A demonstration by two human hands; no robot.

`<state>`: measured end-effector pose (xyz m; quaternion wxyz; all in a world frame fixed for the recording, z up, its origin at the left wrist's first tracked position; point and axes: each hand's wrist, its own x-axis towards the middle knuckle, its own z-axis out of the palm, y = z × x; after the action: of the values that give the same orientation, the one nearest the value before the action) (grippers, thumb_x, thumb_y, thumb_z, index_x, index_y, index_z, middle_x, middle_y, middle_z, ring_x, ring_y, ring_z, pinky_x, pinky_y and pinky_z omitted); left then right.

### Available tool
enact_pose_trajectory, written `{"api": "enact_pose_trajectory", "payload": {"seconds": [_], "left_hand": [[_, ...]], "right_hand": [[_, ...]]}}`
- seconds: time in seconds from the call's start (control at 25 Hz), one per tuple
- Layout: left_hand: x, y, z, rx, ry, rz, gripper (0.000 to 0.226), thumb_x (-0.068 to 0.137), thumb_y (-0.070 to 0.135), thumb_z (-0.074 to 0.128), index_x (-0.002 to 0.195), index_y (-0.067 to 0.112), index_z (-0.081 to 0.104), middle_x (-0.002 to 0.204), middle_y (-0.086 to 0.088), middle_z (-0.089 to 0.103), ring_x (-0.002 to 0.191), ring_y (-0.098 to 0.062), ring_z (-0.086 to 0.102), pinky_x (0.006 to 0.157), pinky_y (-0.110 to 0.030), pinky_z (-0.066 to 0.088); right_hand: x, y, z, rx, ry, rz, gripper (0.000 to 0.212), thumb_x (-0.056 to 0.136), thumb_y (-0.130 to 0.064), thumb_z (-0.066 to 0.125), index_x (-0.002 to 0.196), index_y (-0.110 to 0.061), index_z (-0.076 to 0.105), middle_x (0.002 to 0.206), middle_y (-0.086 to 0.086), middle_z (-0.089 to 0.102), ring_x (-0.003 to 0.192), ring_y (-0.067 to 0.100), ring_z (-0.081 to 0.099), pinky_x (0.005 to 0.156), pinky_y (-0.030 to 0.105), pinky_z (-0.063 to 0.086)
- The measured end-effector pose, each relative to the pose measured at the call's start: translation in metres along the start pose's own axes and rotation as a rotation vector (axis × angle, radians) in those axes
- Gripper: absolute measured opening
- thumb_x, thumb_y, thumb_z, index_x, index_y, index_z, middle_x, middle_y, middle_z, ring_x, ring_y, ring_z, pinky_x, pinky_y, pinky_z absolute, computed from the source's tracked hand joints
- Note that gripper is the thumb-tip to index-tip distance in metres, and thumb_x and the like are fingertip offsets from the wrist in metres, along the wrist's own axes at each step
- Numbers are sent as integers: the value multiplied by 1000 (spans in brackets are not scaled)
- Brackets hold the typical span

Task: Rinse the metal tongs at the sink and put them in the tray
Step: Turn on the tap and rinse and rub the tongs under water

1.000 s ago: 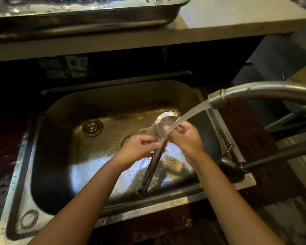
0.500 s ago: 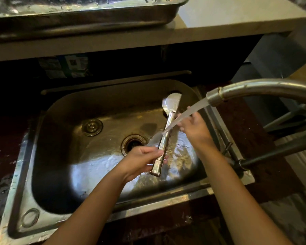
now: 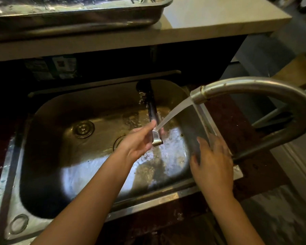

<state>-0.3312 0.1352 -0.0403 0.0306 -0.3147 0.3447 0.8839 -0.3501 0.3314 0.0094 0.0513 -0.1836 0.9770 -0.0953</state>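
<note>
Tongs [image 3: 153,119] over sink [image 3: 95,174] basin, hinge end toward camera, under faucet [image 3: 254,87] stream. L hand [image 3: 140,140] fingers pinch handle end. R hand [image 3: 213,161] apart, fingers loosely spread at sink's rt edge. Tray [image 3: 81,16] on counter behind.

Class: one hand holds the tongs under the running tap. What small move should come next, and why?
Probably lift the tongs out of the stream. The left hand alone grips their hinge end, water from the faucet strikes there, the right hand hangs free, and the tray waits on the counter behind the sink.
</note>
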Motion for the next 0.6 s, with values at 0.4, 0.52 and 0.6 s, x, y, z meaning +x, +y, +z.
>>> {"api": "enact_pose_trajectory", "payload": {"seconds": [0.4,0.52,0.6], "left_hand": [[-5,-11,-5,-100,-52,6,29,70,24,68,90,4,73,78,-11,73,70,-16,70,61,-27,57],[-9,-11,-1,-88,-50,6,42,70,25,65,105,2,62,72,-8,72,67,-15,69,58,-24,56],[-11,-14,2,-92,-28,-11,42,72,23,64,107,1,60,71,-8,72,66,-15,70,56,-24,57]], "right_hand": [[2,1,-4,148,-6,57,49,86,-25,55,134,-17,44,137,14,42,134,31,29,104,49,39],[-3,0,-2,203,57,29,44,84,-23,58,127,-14,52,129,14,55,135,34,29,106,48,37],[-9,-3,1,215,109,19,41,82,-21,61,122,-12,58,120,12,63,134,35,29,106,45,33]]}}
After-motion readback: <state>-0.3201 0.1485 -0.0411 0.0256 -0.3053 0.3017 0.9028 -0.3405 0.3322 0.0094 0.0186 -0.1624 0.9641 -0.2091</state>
